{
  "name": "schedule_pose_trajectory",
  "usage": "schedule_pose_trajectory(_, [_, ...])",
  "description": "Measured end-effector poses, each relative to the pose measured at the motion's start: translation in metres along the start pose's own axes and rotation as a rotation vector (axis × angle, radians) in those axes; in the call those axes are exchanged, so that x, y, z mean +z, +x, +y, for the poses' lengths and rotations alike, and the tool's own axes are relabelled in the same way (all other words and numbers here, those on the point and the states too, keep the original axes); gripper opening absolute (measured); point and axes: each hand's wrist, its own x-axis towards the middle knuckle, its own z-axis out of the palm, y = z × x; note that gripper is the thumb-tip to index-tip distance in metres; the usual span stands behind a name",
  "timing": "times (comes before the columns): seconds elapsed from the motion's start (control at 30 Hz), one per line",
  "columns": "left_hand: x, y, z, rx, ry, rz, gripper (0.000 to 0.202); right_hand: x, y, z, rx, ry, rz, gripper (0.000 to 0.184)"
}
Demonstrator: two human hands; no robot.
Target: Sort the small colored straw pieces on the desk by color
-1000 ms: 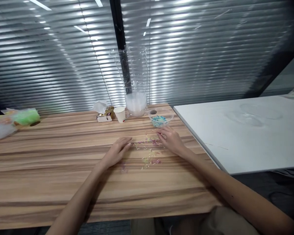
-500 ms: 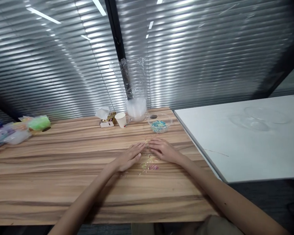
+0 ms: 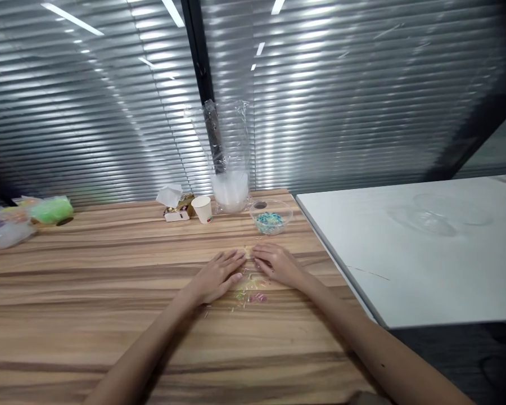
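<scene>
Between left hand [image 3: 217,275] and right hand [image 3: 279,264]: coloured shreds [image 3: 249,293], outside either grip.

A long wooden table [image 3: 88,292] with streaked grain takes up the near and left part of the scene, and a white table [image 3: 425,264] sits against its right edge and runs off to the right. Along the far side, closed horizontal blinds [image 3: 362,101] cover the whole wall, split by a dark upright post [image 3: 196,50], with strip-light reflections [image 3: 71,18] streaking across the slats. Dark floor [image 3: 468,354] shows at the near right, below the white table.
</scene>
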Motion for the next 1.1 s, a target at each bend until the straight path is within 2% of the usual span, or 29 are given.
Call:
schedule_pose_trajectory(0.1, [-0.005,0.0,0.003,-0.007,-0.005,0.069,0.045,0.002,0.003,0.002,0.016,-0.006,-0.025,0.017])
schedule_pose_trajectory(0.27, [-0.013,0.011,0.007,-0.086,-0.147,0.28,0.033,0.005,0.006,0.006,0.035,0.034,-0.019,0.014])
schedule_pose_trajectory(0.33, [-0.016,0.02,0.006,-0.124,-0.189,0.303,0.026,0.005,0.007,0.007,0.03,0.061,-0.022,0.012])
schedule_pose_trajectory(0.43, [-0.019,0.037,0.002,-0.158,-0.226,0.255,0.02,0.005,0.007,0.007,0.042,0.086,-0.022,0.011])
schedule_pose_trajectory(0.57, [-0.017,0.054,-0.004,-0.128,-0.228,0.187,0.02,0.002,0.006,0.007,0.061,0.096,-0.031,0.017])
schedule_pose_trajectory(0.73, [-0.011,0.055,-0.012,-0.105,-0.279,0.187,0.017,0.0,0.005,0.006,0.081,0.078,-0.056,0.022])
schedule_pose_trajectory(0.9, [-0.013,0.054,-0.017,-0.127,-0.365,0.126,0.012,0.001,0.006,0.005,0.081,0.038,-0.061,0.012])
schedule_pose_trajectory(1.1, [-0.013,0.059,-0.013,-0.137,-0.241,0.129,0.013,0.006,0.008,0.005,0.166,0.087,-0.006,0.005])
